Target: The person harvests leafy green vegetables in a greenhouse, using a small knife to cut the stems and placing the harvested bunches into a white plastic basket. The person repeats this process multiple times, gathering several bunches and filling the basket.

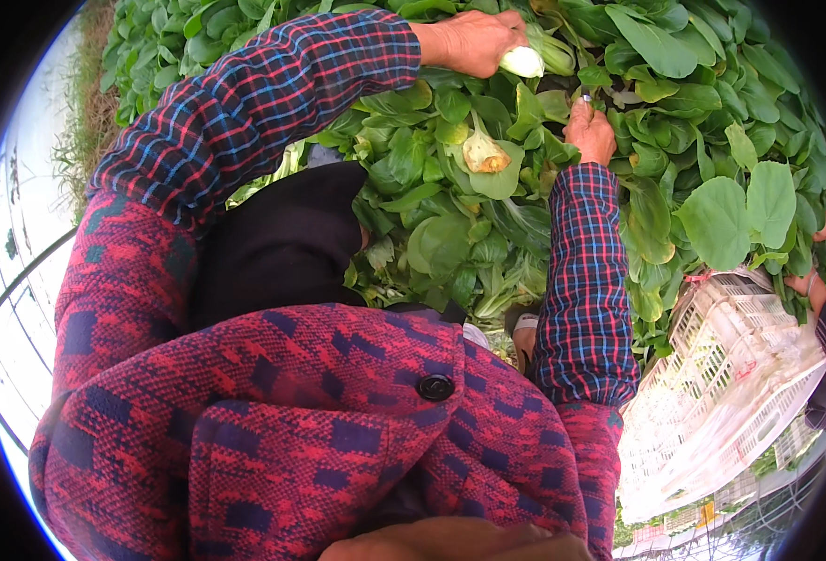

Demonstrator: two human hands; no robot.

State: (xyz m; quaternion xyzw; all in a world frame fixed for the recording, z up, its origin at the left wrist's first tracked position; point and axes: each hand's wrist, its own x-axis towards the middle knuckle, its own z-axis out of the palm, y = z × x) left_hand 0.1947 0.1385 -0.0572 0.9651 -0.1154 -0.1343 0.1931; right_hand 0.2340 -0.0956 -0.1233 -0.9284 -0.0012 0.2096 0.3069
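Observation:
At the top of the view, my left hand [480, 42] grips a head of bok choy [523, 62], its pale base turned towards me. Lower and to the right, my right hand [590, 132] is closed around a small tool, probably a knife [585, 98]. Only its metal collar and a short dark part show; leaves and shade hide the tip. Dense bok choy plants [658, 42] surround both hands. Between my forearms, a discarded leafy piece with a browned, yellowish base [484, 154] lies on the foliage.
A white slatted plastic crate [708, 329] with clear plastic sheeting stands at right. Beyond it, another person's hands [809, 287] reach into the plants at the rim. Broad lobed leaves [715, 224] rise beside the crate. My dark-clothed leg [280, 245] is at left.

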